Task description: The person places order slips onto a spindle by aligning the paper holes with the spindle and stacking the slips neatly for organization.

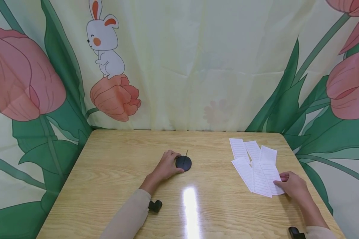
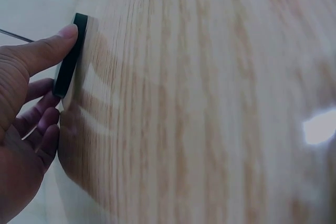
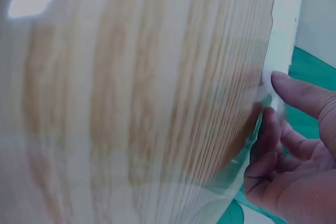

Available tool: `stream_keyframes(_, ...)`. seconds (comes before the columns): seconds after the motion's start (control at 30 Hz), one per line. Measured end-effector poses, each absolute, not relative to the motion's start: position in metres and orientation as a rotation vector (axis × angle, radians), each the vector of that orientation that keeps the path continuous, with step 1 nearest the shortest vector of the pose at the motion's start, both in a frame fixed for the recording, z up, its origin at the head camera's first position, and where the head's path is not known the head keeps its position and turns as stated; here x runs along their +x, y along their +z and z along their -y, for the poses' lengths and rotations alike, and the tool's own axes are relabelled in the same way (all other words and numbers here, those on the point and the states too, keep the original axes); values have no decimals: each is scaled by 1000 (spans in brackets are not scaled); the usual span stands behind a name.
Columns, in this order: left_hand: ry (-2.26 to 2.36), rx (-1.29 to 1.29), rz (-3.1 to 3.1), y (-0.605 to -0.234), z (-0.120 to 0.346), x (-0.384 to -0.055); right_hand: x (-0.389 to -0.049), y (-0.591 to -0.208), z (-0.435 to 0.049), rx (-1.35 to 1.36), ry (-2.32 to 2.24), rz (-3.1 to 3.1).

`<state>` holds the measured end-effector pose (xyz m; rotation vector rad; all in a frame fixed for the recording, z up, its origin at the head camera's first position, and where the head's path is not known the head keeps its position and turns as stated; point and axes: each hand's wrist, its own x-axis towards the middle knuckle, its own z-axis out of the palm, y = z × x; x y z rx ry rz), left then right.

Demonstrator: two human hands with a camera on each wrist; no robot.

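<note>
Slips of lined paper (image 1: 258, 169), 6 by my count, lie overlapping on the wooden table (image 1: 212, 209), well right of the dark disc (image 1: 182, 165) with its thin rod (image 1: 186, 152). The left hand (image 1: 167, 166) grips the disc's left edge, thumb against fingers; right of the disc, the right hand (image 1: 294, 186) pinches a slip's edge.
</note>
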<state>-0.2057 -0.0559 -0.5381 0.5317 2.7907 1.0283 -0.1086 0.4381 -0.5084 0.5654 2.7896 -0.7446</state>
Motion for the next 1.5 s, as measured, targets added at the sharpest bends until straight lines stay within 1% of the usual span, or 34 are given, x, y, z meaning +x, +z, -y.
stream_keyframes(0.53,1177,462,-2675,-536,58,-202,-108,-512,-442,484,-806,-2824)
stream_keyframes(0.77,1188,474,-2664,-535,58,-203,-106,-511,-448,424,-846,-2898)
stream_keyframes(1.07,1176,476,-2660,-532,57,-204,-106,-499,-448,397,-869,-2986)
stream_keyframes(1.5,1166,464,-2658,-527,57,-203,-107,-473,-430,298,-876,-3089)
